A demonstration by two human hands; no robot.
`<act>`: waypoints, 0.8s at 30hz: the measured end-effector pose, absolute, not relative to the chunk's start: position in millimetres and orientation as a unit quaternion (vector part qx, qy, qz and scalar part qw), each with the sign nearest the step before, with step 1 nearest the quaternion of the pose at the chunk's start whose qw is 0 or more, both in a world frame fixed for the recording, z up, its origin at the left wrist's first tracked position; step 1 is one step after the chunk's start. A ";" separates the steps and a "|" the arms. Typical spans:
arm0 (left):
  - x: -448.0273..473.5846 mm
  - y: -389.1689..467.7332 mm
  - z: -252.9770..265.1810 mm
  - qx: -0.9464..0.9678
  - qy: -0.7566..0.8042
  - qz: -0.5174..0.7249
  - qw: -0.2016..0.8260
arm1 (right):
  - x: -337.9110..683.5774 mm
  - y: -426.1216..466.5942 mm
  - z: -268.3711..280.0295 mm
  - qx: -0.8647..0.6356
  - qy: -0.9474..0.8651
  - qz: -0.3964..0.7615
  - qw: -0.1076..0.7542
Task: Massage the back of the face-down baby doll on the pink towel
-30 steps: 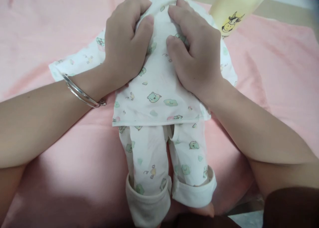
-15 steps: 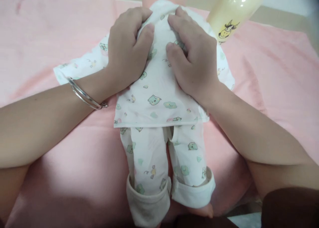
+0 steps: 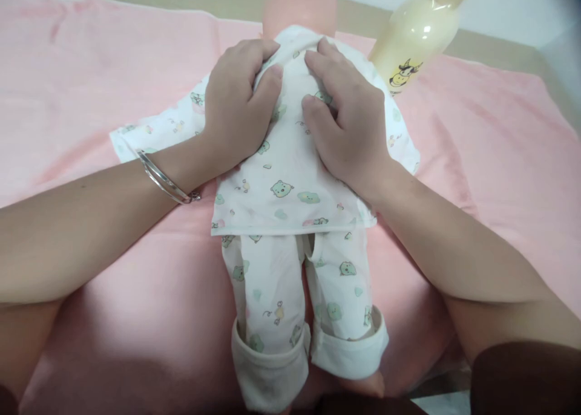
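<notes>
A baby doll [image 3: 300, 9] lies stretched out, its smooth head at the top of the view. It wears a white shirt [image 3: 290, 161] printed with green bears and clouds, and matching trousers [image 3: 272, 270] with rolled-up cuffs. My left hand [image 3: 240, 103] rests on the left half of the shirt's upper part, fingers slightly bent and thumb apart. On the other half lies my right hand [image 3: 354, 115], its fingers spread and thumb pointing inward. Both hands touch the cloth and grip nothing. The doll's face is not visible.
A pink blanket [image 3: 149, 282] lies beneath the doll. A pale yellow bottle [image 3: 420, 28] with a cow picture stands beyond the doll's right-hand shoulder. A silver bangle [image 3: 163, 182] circles my left wrist. Dark fabric [image 3: 521, 379] shows at the lower right.
The camera view has shifted, so the doll's head and the bottle show more fully and lower in the picture. Both hands keep nearly the same place on the shirt.
</notes>
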State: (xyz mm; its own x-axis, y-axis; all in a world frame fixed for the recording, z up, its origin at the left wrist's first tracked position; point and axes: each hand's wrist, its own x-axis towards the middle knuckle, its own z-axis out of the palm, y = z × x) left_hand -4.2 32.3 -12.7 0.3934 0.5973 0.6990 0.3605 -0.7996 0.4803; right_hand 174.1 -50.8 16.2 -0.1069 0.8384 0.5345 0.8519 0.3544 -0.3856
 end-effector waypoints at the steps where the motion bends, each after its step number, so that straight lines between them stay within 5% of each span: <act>1: -4.6 32.1 -12.3 0.822 0.293 0.468 0.135 | 173.6 -51.5 16.8 -0.569 -0.742 -0.011 0.353; 24: 0.8 30.7 -12.1 0.807 0.291 0.499 0.126 | 179.5 -46.5 10.4 -0.542 -0.754 -0.029 0.371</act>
